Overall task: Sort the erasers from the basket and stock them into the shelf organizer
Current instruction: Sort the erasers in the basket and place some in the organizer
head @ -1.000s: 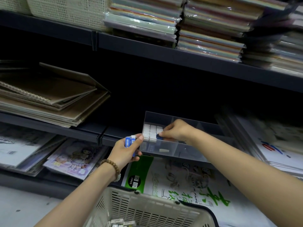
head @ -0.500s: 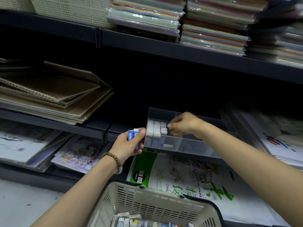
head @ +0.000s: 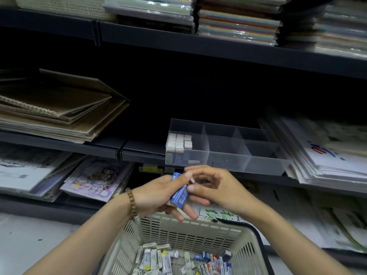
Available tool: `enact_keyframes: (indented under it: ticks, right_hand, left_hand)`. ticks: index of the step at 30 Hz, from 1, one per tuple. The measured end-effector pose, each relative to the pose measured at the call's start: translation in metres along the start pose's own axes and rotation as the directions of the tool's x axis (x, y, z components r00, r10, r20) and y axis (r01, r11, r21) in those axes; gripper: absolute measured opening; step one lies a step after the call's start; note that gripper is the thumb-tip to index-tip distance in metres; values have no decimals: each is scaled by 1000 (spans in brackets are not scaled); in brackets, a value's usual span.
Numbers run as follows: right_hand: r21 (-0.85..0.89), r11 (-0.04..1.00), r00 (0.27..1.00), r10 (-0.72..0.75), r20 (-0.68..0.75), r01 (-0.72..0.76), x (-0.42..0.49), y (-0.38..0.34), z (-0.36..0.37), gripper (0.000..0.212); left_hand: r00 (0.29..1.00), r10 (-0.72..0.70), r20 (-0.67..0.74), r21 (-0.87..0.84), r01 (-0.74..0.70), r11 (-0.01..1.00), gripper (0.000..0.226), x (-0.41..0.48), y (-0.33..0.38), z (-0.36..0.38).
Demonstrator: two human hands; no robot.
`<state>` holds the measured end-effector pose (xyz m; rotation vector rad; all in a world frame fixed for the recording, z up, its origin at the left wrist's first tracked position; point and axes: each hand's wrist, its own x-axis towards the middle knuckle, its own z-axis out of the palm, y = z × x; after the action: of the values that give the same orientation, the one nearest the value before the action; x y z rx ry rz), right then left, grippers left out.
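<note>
Barely begun: left hand (head: 156, 193) and right hand (head: 218, 187) pinching blue erasers (head: 179, 195); above the fingers, organizer (head: 228, 159) one compartment part-filled; beneath, basket (head: 178, 221) heaped.

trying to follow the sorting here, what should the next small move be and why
Probably the right hand pulls one of the blue erasers out of the left hand and stands it in the left section of the organizer. Its fingers pinch them, and that section holds the only stocked erasers, with room beside them.
</note>
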<state>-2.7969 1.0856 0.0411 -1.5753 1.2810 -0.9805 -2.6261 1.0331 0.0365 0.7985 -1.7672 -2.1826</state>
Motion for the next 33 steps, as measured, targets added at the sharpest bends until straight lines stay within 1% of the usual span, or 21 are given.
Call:
enact_keyframes:
  ticks: [2,3,4,5,6,7,8,9,10,11,12,14,16,18,20,22,25,27,30,31,33]
  right_hand:
    - [28,999,999,-22,-41,23,-5,3,1,28]
    - [54,998,998,-26,-64,30,-7,3,1,26]
    - [92,995,995,-19,-96,28,-8,4,1,23]
    - [136,991,990,0,-138,19,-9,4,0,21]
    - [171,985,982,30,-186,2,-10,4,-2,21]
    - [199,980,971,69,-228,-23,-11,4,-5,23]
    - [228,972,960,114,-255,-55,-12,6,-8,25]
    - [261,962,952,156,-264,-85,-13,8,-11,25]
    - [292,950,946,192,-262,-112,-15,9,-13,23]
    - [316,940,942,217,-255,-131,-16,10,-13,22]
    - [336,931,940,236,-247,-146,-17,10,-14,23]
    - [386,909,939,257,-228,-155,-17,10,-13,28]
    - [441,885,943,261,-207,-148,-18,10,-12,30]
    - [489,861,945,266,-191,-143,-18,10,-11,33]
    - [504,850,944,276,-180,-152,-18,10,-10,36]
    - [482,860,941,283,-184,-165,-18,11,-8,31]
    - [449,879,938,278,-209,-161,-17,13,-2,16]
    - [435,889,936,262,-235,-140,-16,14,2,12]
    - [437,892,926,255,-279,-114,-15,16,4,14]
    - [444,889,923,259,-285,-112,-15,16,4,16]
    - [462,878,924,273,-269,-125,-14,15,3,23]
  left_hand:
    - [1000,8,1,6,-8,1000,50,0,-2,4]
    - [999,17,-33,1,-17,1000,49,1,-3,5]
    - [995,24,-98,0,-24,1000,51,1,-2,7]
    - [980,33,-197,22,-29,999,55,2,-3,6]
    - [945,55,-324,83,-29,996,57,2,-3,4]
    - [883,102,-458,199,-10,980,56,3,-5,1]
    - [806,192,-560,350,21,936,52,4,-7,-4]
    - [739,298,-604,473,32,881,49,5,-9,-9]
    - [696,370,-616,526,13,851,47,5,-10,-12]
    - [674,403,-619,539,-8,842,46,5,-12,-16]
    - [663,404,-630,520,-25,854,47,5,-13,-19]
    - [668,333,-665,412,-42,910,48,6,-14,-22]
    - [694,234,-680,264,-66,962,45,6,-16,-22]
    - [730,150,-667,116,-97,989,38,6,-17,-20]
    - [768,117,-630,27,-129,991,29,6,-18,-14]
    - [802,121,-585,-18,-162,987,25,8,-18,-8]
    - [844,135,-520,-50,-188,981,24,11,-19,2]
    - [873,154,-462,-52,-200,978,24,12,-19,8]
    - [897,240,-372,67,-232,971,21,11,-19,13]
    - [897,259,-358,101,-239,966,21,10,-19,14]
    - [894,272,-357,114,-247,962,22,11,-19,11]
